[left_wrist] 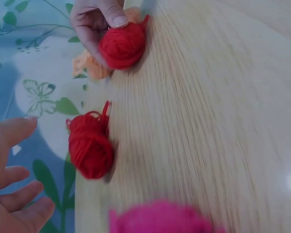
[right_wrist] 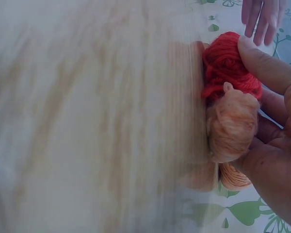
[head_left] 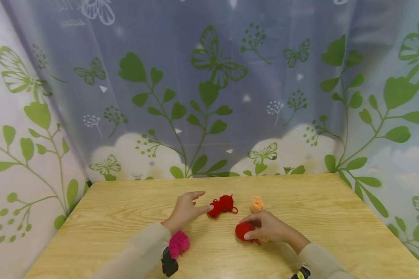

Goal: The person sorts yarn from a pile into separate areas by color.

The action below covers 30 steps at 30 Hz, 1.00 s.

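Observation:
My right hand (head_left: pixel 267 228) grips a red yarn ball (head_left: pixel 243 231) between thumb and fingers, low over the wooden table. In the right wrist view, a peach yarn ball (right_wrist: pixel 234 125) sits against the red one, close to the palm. My left hand (head_left: pixel 186 211) is held with fingers spread and nothing in it. Just right of its thumb lies a lumpy red yarn bundle (head_left: pixel 225 204) with loose loops; the left wrist view shows a gap between them. Magenta yarn (head_left: pixel 179 244) lies beside the left wrist, partly hidden by the sleeve.
Another peach yarn ball (head_left: pixel 257 203) rests beyond the right hand. A bit of red shows behind the left wrist, mostly covered. The wooden table (head_left: pixel 125 197) ends at a curtain (head_left: pixel 153 97) printed with leaves and butterflies, which also hangs along both sides.

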Motion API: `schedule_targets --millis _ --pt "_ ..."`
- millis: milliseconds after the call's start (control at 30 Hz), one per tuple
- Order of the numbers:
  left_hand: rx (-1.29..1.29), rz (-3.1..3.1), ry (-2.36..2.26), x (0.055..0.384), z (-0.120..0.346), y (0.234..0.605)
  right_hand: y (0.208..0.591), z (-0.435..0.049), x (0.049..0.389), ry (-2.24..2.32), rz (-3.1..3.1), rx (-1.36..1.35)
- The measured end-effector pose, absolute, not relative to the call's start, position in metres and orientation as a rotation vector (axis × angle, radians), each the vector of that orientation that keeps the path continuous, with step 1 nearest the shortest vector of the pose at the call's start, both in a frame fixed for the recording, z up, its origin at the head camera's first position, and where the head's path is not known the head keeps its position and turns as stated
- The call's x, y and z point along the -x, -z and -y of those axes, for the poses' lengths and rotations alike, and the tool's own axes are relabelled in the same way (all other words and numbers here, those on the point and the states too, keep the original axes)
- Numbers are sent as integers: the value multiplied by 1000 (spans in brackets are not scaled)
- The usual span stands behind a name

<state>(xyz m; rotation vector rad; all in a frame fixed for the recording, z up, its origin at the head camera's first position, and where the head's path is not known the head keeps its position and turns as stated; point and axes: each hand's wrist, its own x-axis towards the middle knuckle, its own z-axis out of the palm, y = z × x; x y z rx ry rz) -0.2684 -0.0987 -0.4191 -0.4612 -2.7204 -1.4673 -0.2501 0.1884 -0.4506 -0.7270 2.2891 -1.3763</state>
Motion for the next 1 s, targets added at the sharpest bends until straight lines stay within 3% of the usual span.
schedule_targets --millis 433,1000 --pt "299 2633 1443 282 58 452 455 -188 254 1313 -2337 732" --pt "257 2584 1471 285 55 476 454 -188 253 1349 -2297 679"
